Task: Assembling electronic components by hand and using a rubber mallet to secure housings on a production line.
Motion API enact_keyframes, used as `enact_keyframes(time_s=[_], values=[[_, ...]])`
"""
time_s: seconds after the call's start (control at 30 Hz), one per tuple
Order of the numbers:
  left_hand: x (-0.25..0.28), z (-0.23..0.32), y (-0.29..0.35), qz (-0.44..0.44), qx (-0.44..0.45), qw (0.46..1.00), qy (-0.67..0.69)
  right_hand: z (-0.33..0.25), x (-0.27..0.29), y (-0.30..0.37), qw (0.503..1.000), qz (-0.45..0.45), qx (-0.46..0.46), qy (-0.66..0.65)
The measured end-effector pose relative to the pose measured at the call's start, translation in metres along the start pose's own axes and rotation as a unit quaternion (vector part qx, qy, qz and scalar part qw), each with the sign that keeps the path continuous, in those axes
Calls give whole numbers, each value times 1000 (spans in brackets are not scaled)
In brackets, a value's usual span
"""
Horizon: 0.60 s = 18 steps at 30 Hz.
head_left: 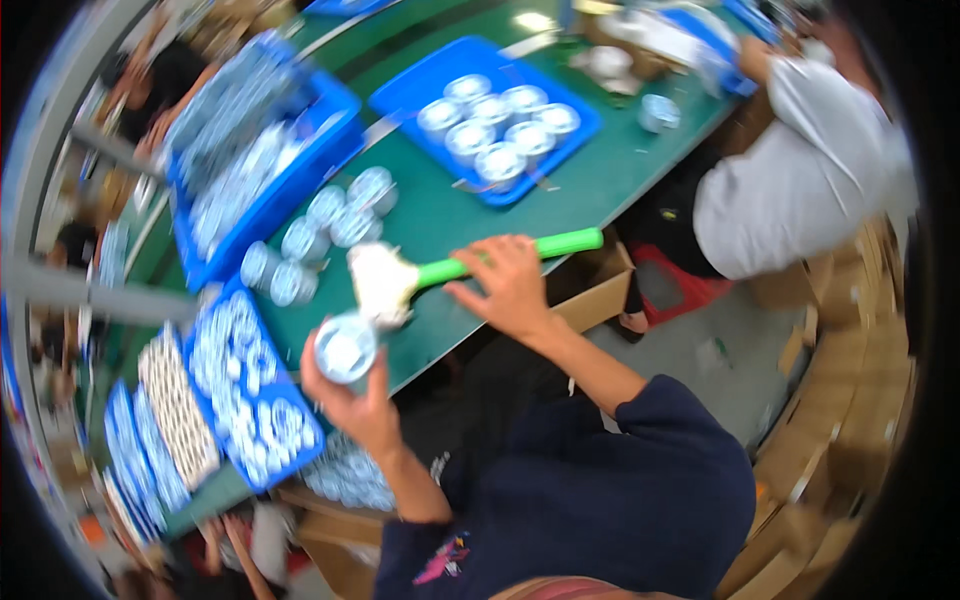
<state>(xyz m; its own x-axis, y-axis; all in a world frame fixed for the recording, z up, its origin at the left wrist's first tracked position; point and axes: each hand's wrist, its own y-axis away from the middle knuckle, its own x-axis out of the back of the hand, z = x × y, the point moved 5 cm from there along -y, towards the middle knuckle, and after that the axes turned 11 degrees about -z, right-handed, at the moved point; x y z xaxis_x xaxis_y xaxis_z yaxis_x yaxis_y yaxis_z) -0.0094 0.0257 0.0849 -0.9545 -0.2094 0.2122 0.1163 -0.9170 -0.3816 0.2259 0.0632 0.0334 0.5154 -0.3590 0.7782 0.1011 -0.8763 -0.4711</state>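
My left hand (362, 412) holds a round, light-blue cup-shaped part (346, 347) with a white centre, fingers and thumb around its sides. My right hand (512, 287) is on the handle of a green-handled mallet (570, 243), fingers over it and thumb on the near side. The mallet's bulky white head (382, 285) is by the held part; whether they touch I cannot tell. Beyond it, several similar light-blue parts (357, 226) stand on the green table (425, 340).
A blue tray (585, 120) of round white-topped parts lies farther back. At left stand a deep blue bin (345, 115) and a blue tray of small parts (312, 440). A co-worker in a grey top (800, 170) sits at right, near cardboard boxes (850, 370).
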Motion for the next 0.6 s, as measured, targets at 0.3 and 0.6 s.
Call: enact_keyframes(time_s=[0.3, 0.6], values=[[-37, 37, -35, -74, -182, 976, -98, -9, -2, -3, 999, -24, 36, 6], [-42, 12, -28, -121, 53, 974, 186, -10, -1, -7, 999, -38, 29, 1]])
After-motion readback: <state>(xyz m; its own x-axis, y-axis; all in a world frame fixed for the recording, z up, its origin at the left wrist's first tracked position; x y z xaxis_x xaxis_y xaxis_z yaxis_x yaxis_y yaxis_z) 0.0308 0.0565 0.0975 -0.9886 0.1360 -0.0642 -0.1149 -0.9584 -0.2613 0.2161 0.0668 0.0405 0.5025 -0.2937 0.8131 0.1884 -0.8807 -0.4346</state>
